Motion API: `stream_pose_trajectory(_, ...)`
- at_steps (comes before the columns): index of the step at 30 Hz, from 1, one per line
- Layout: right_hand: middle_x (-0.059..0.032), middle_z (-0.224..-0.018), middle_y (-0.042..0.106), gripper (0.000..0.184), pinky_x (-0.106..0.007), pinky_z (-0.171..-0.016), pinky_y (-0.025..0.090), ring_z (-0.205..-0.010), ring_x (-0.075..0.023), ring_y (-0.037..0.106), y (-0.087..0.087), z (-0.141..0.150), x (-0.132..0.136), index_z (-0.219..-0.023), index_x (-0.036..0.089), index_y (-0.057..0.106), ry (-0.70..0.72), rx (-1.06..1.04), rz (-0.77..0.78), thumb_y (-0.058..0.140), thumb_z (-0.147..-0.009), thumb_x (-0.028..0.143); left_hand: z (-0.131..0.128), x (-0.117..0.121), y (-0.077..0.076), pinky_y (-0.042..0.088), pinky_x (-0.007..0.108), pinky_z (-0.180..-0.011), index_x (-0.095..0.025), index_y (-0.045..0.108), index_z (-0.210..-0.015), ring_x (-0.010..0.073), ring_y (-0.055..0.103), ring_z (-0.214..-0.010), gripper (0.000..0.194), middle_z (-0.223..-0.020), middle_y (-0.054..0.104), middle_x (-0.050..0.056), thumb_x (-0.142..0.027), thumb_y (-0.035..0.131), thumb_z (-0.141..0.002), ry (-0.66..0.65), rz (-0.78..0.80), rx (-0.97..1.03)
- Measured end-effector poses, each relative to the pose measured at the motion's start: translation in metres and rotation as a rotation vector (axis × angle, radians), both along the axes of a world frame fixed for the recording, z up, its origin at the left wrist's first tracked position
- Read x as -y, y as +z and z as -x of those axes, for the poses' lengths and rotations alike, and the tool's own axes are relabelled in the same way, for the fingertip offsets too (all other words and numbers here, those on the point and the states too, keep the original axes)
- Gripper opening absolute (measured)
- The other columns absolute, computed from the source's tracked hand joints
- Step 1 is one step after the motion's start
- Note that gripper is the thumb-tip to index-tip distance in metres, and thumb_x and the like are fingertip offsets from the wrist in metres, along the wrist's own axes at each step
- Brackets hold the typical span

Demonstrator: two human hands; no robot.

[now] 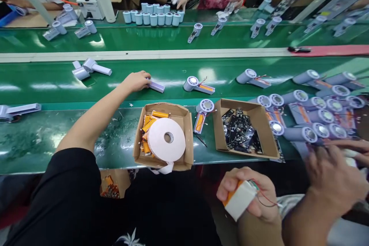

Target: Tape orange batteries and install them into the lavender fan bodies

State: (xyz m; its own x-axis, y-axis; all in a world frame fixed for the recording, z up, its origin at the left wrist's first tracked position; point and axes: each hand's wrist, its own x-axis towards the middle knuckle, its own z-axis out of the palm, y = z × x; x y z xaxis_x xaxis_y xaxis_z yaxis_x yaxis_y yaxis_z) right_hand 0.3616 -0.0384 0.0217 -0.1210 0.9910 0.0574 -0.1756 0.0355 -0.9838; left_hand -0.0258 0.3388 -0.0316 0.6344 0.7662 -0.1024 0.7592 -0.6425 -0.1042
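My left hand reaches across the green belt, its fingers closed over the end of a lavender handheld fan housing. The handle sticks out to the right; the part under the palm is hidden. Low at the right, my right hand grips an orange battery. A white pad covers its facing side, and thin red and dark wires trail from it. Between my arms stands a cardboard box with orange batteries and a large roll of white tape. A fan with an orange battery in its handle lies beside that box.
A second box holds black circuit boards. Many lavender fans crowd the right side. A co-worker's hands are close to my right hand. Across the belt, other people work near rows of pale blue cylinders.
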Motion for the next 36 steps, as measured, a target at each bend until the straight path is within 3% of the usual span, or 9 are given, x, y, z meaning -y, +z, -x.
stream_pose_trajectory(4, -0.0083, -0.095, 0.081, 0.052, -0.039, -0.056, 0.069, -0.068, -0.0245, 0.081, 0.011, -0.006, -0.056, -0.134, 0.037, 0.073, 0.008, 0.091, -0.121, 0.087, -0.092, 0.064, -0.018, -0.013, -0.008, 0.051, 0.048, -0.111, -0.014, 0.085, -0.119, 0.0361, 0.056, -0.137, 0.037, -0.14, 0.075, 0.02, -0.015, 0.062, -0.091, 0.091, 0.053, -0.054)
stream_pose_trajectory(6, -0.0066, -0.099, 0.083, 0.059, -0.037, -0.057, 0.069, -0.069, -0.0236, 0.082, 0.017, 0.003, -0.109, -0.138, 0.036, 0.071, 0.059, 0.139, -0.225, 0.091, -0.089, 0.062, -0.025, -0.02, -0.004, 0.05, 0.046, -0.111, -0.016, 0.085, -0.121, 0.0354, 0.061, -0.132, 0.037, -0.135, 0.078, 0.017, -0.019, 0.067, -0.088, 0.154, 0.105, -0.054)
stream_pose_trajectory(8, -0.0049, -0.109, 0.083, 0.061, -0.041, -0.071, 0.072, -0.083, -0.0244, 0.085, 0.016, 0.025, -0.173, -0.141, 0.035, 0.069, 0.093, 0.261, -0.317, 0.092, -0.089, 0.056, -0.027, -0.026, 0.003, 0.05, 0.04, -0.11, -0.024, 0.086, -0.123, 0.0312, 0.067, -0.126, 0.037, -0.132, 0.081, 0.009, -0.029, 0.07, -0.09, 0.169, 0.193, -0.039)
stream_pose_trajectory(12, -0.0028, -0.112, 0.084, 0.053, -0.041, -0.094, 0.068, -0.1, -0.0239, 0.082, -0.008, 0.087, -0.293, -0.143, 0.027, 0.068, 0.177, 0.597, -0.458, 0.084, -0.094, 0.041, -0.024, -0.025, 0.018, 0.05, 0.031, -0.105, -0.031, 0.083, -0.129, 0.0265, 0.073, -0.123, 0.037, -0.13, 0.083, 0.002, -0.043, 0.066, -0.098, 0.248, 0.237, 0.052)
stream_pose_trajectory(15, -0.0046, -0.106, 0.085, 0.048, -0.035, -0.092, 0.061, -0.095, -0.0237, 0.081, -0.034, 0.124, -0.346, -0.139, 0.021, 0.07, 0.162, 0.89, -0.472, 0.082, -0.093, 0.032, -0.026, -0.017, 0.019, 0.051, 0.03, -0.102, -0.031, 0.077, -0.136, 0.0252, 0.074, -0.126, 0.037, -0.137, 0.081, 0.002, -0.039, 0.058, -0.105, 0.312, 0.188, 0.143)
stream_pose_trajectory(19, -0.0072, -0.106, 0.086, 0.046, -0.03, -0.084, 0.055, -0.097, -0.0263, 0.08, -0.052, 0.142, -0.362, -0.144, 0.022, 0.067, 0.203, 1.157, -0.43, 0.075, -0.1, 0.031, -0.037, -0.016, 0.011, 0.052, 0.033, -0.101, -0.03, 0.075, -0.137, 0.0285, 0.074, -0.128, 0.037, -0.139, 0.081, 0.005, -0.039, 0.059, -0.105, 0.329, 0.158, 0.156)
stream_pose_trajectory(25, -0.0187, -0.119, 0.085, 0.049, -0.038, -0.09, 0.056, -0.108, -0.0367, 0.081, -0.05, 0.148, -0.339, -0.155, 0.019, 0.06, 0.267, 1.536, -0.402, 0.063, -0.11, 0.039, -0.051, -0.022, 0.002, 0.053, 0.037, -0.103, -0.028, 0.078, -0.133, 0.0325, 0.074, -0.127, 0.037, -0.135, 0.081, 0.01, -0.042, 0.058, -0.105, 0.327, 0.155, 0.191)
stream_pose_trajectory(32, -0.0224, -0.126, 0.082, 0.052, -0.042, -0.094, 0.058, -0.115, -0.0407, 0.079, -0.045, 0.15, -0.342, -0.158, 0.02, 0.058, 0.275, 1.659, -0.279, 0.057, -0.113, 0.046, -0.058, -0.023, 0.002, 0.053, 0.035, -0.102, -0.032, 0.08, -0.129, 0.0291, 0.075, -0.124, 0.033, -0.13, 0.082, 0.007, -0.037, 0.062, -0.101, 0.337, 0.162, 0.208)
stream_pose_trajectory(36, -0.0221, -0.128, 0.082, 0.052, -0.043, -0.096, 0.059, -0.117, -0.0407, 0.08, -0.047, 0.143, -0.341, -0.16, 0.022, 0.059, 0.291, 1.644, -0.305, 0.056, -0.114, 0.045, -0.061, -0.026, 0.003, 0.052, 0.032, -0.1, -0.031, 0.079, -0.127, 0.0264, 0.074, -0.124, 0.031, -0.13, 0.083, 0.004, -0.033, 0.063, -0.101, 0.324, 0.171, 0.217)
